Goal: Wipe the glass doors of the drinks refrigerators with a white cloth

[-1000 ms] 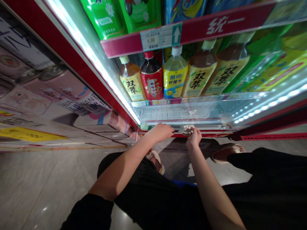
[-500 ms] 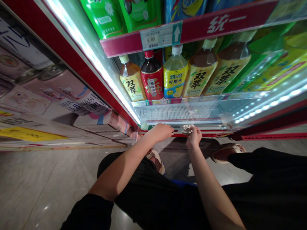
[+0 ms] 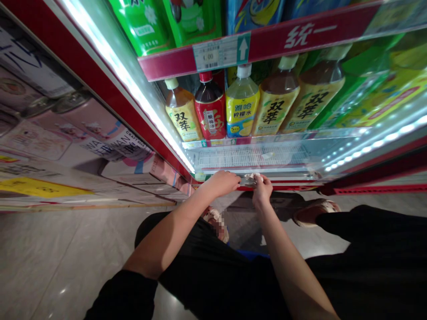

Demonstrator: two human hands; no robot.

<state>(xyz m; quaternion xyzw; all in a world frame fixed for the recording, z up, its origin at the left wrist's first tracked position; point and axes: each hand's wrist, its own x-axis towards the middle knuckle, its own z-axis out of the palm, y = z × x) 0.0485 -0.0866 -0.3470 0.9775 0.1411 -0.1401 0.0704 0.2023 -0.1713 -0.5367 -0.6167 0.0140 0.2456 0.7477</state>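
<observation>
At the front bottom edge of the drinks fridge, my right hand pinches a crumpled whitish wad that looks like tissue or paper. Just left of it, my left hand is closed with its fingertips at the front ledge. What those fingers hold, if anything, is hidden. A greyish, partly clear patch lies between the two hands, too small to name. Behind them is a white wire rack low in the fridge.
Above the rack stand a red-labelled bottle, a lemon drink bottle and several yellow-labelled bottles. A price rail crosses above. Pink cans are stacked left of the red frame. Shoes rest on the tiled floor.
My right hand, with the whitish wad, has moved slightly left, closer to my left hand. The left hand has stayed nearly in place.
</observation>
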